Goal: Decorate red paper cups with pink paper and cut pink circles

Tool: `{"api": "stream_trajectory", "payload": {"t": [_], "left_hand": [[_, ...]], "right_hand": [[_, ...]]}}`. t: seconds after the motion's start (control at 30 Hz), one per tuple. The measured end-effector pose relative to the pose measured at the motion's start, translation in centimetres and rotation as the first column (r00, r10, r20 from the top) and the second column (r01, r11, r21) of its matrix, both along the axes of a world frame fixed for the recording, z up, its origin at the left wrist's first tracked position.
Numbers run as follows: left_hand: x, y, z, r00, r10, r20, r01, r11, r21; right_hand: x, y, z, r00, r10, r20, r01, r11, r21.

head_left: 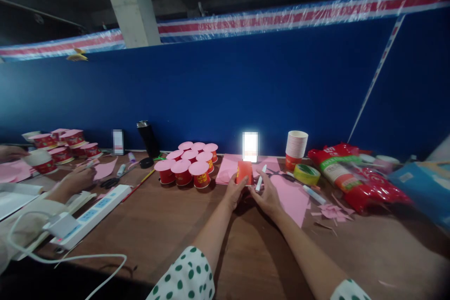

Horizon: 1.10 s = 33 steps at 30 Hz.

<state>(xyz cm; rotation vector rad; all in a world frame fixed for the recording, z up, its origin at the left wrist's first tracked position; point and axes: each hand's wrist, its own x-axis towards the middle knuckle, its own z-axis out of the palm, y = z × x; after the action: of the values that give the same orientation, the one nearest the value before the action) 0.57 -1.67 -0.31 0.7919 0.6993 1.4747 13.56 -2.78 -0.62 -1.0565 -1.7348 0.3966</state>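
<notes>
"Red paper it was, that paper cup (pixel 244 172). In the head view the left hand (pixel 235 191) had its fingers wrapped round the cup's side and held it over the brown table (pixel 168 229), in front of a lit screen (pixel 250 146)."

"And the right hand (pixel 267 195)?"

"It was closed on a slim white stick (pixel 260 179), glue or a marker, I could not tell which. The tip pointed up, just beside the cup. A pink sheet (pixel 291 197) lay right of that hand, with scissors (pixel 277 174) beyond and a yellow-green tape roll (pixel 307 174) further right."

"What else was about?"

"Capped cups (pixel 188 166) with pink discs on top stood in a cluster to the left, and a stack of plain cups (pixel 296 146) stood behind the tape. Pink scraps (pixel 332 212) were strewn near the sheet. A co-worker's hand (pixel 75 180) rested far left, near a white power strip (pixel 94 208)."

"What could have gone wrong?"

"I judged the cup the weak point. Its wall was thin, so too hard a squeeze could have dented it. The stick was held by the fingertips only, so it might have slipped, or marked the cup's wall where that was not wanted. The glaring screen also washed out the cup's top edge, which could have spoiled the aim."
</notes>
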Motion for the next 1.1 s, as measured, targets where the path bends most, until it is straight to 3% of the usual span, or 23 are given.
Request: {"api": "stream_trajectory", "payload": {"t": [1.1], "left_hand": [[0.02,0.0,-0.02,1.0,0.002,-0.001,-0.002,1.0,-0.007]], "right_hand": [[0.03,-0.07,0.02,1.0,0.014,-0.008,-0.014,1.0,-0.004]]}}
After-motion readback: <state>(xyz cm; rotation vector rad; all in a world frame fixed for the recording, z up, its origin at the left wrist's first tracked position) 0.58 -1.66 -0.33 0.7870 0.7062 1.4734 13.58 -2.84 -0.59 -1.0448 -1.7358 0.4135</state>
